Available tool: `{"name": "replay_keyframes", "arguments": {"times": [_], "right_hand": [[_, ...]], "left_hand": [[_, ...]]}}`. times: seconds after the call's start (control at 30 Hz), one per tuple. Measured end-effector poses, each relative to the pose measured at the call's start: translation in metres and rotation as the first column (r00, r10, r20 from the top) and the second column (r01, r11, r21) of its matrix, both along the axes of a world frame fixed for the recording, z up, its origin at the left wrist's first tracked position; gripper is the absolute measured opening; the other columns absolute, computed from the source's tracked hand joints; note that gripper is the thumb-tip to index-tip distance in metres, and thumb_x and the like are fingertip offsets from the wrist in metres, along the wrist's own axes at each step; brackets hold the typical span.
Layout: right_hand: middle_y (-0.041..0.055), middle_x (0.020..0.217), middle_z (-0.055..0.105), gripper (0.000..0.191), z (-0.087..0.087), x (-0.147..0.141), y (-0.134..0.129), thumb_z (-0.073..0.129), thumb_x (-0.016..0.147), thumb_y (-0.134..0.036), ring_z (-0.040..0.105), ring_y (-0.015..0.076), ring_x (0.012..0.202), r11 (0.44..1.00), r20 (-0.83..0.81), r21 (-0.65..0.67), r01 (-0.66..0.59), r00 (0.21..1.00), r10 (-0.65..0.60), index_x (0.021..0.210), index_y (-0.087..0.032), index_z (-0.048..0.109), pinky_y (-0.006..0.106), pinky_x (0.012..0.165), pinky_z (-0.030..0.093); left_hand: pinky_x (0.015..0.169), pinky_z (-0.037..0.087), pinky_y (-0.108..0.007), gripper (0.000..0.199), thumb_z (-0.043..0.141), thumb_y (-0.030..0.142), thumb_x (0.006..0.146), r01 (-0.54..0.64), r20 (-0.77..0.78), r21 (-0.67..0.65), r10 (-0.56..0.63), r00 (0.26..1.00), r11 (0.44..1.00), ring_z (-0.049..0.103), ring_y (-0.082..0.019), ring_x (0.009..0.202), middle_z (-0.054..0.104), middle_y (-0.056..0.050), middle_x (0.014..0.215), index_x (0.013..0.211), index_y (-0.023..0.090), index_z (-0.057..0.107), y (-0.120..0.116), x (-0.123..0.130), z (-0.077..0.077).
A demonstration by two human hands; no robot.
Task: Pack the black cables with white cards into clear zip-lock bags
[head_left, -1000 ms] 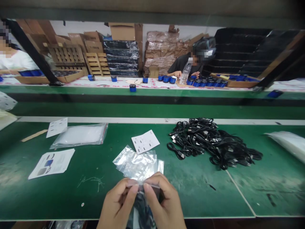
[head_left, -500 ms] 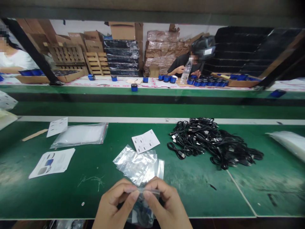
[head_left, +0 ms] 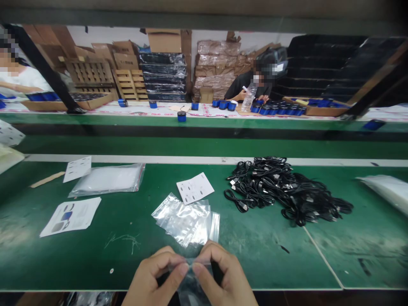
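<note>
At the bottom centre, my left hand (head_left: 159, 274) and my right hand (head_left: 221, 272) pinch the top edge of a clear plastic bag (head_left: 193, 289), thumbs almost touching. The bag hangs at the table's front edge; what it holds is hard to make out. Just beyond my fingers lie several flat clear bags (head_left: 188, 221), overlapping, with a printed sheet (head_left: 195, 188) at their far end. A pile of coiled black cables (head_left: 283, 187) rests to the right. On the left are a stack of printed leaflets (head_left: 72, 216) and a filled zip bag (head_left: 110, 179).
A wooden stick (head_left: 47, 179) and another sheet (head_left: 77, 168) lie at the left. A plastic package (head_left: 385, 187) sits at the far right. Across the green table, two people work beside blue round items (head_left: 270, 109), near a plastic bottle (head_left: 249, 97).
Both hands have moved slightly lower with the bag still pinched. The dark contents seen below the fingers before are now less visible. Across the table, a person's hand now holds something white.
</note>
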State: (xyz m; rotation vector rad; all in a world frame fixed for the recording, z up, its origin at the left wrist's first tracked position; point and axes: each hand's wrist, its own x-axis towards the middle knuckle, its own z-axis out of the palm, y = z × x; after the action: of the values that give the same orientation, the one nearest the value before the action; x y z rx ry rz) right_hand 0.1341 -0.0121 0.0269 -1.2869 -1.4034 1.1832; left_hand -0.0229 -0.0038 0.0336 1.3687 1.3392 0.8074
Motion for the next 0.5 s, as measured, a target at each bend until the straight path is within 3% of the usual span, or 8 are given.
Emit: {"name": "replay_keyframes", "arguments": {"times": [0.3, 0.5], "right_hand": [[-0.0026, 0.061, 0.046, 0.021, 0.0, 0.0045, 0.0004, 0.05, 0.082, -0.027, 0.046, 0.0125, 0.059, 0.998, 0.041, -0.023, -0.057, 0.997, 0.058, 0.063, -0.018, 0.053, 0.023, 0.057, 0.036], [-0.0008, 0.06, 0.05, 0.023, -0.0004, 0.0058, 0.0008, 0.05, 0.079, -0.019, 0.051, 0.0137, 0.061, 0.977, 0.165, 0.192, -0.089, 0.985, 0.057, 0.056, -0.018, 0.05, 0.023, 0.057, 0.038]], "left_hand": [[0.063, 0.045, -0.019, 0.017, 0.062, 0.035, 0.078, 0.004, -0.022, 0.09, -0.002, 1.0, 0.996, 0.062, -0.015, 0.067, 0.064, 0.001, 0.069, 0.071, 0.022, 0.07, -0.002, 0.0013, -0.0039], [0.072, 0.047, -0.02, 0.018, 0.06, 0.029, 0.079, 0.103, -0.189, 0.206, -0.064, 0.98, 0.973, 0.065, -0.015, 0.07, 0.067, 0.001, 0.066, 0.065, 0.023, 0.069, -0.0035, -0.0028, -0.0011]]}}
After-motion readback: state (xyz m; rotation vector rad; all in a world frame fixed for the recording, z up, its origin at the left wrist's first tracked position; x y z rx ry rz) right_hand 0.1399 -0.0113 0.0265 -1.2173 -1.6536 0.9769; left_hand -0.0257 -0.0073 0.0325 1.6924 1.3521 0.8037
